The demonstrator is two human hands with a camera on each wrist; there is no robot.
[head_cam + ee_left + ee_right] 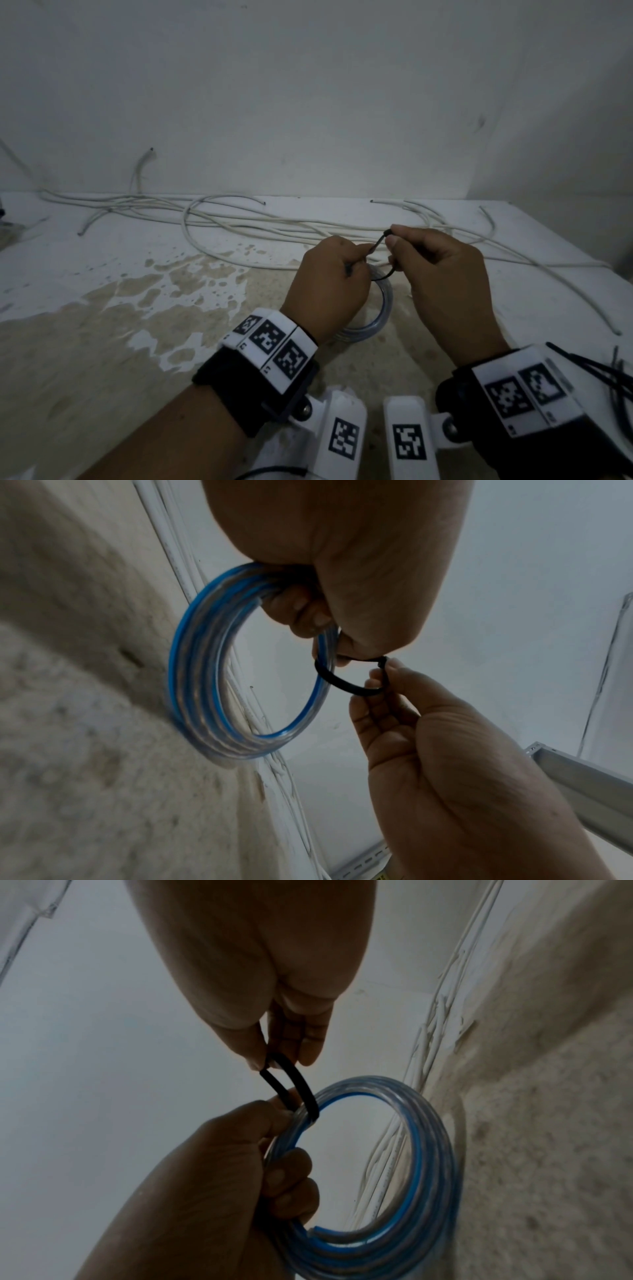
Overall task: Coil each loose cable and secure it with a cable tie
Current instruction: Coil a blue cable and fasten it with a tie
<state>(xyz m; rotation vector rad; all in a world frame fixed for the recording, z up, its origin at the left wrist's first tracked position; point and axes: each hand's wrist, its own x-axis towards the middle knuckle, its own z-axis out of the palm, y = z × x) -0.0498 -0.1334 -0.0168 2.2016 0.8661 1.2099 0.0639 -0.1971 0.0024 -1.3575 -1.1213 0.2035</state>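
A coil of clear cable with a blue stripe [383,308] [202,674] [424,1164] stands on edge on the stained table [102,342]. My left hand [329,284] [219,1177] grips the coil's top with curled fingers and also holds one end of a black cable tie [375,248] [342,683] [294,1085]. The tie loops around the coil's strands. My right hand [442,274] [428,737] pinches the tie's head end between thumb and fingers, just above the coil.
Several loose white cables [239,219] lie tangled along the back of the table against the white wall [308,85]. Spare black cable ties [613,373] lie at the near right. A perforated metal rail [582,783] shows in the left wrist view.
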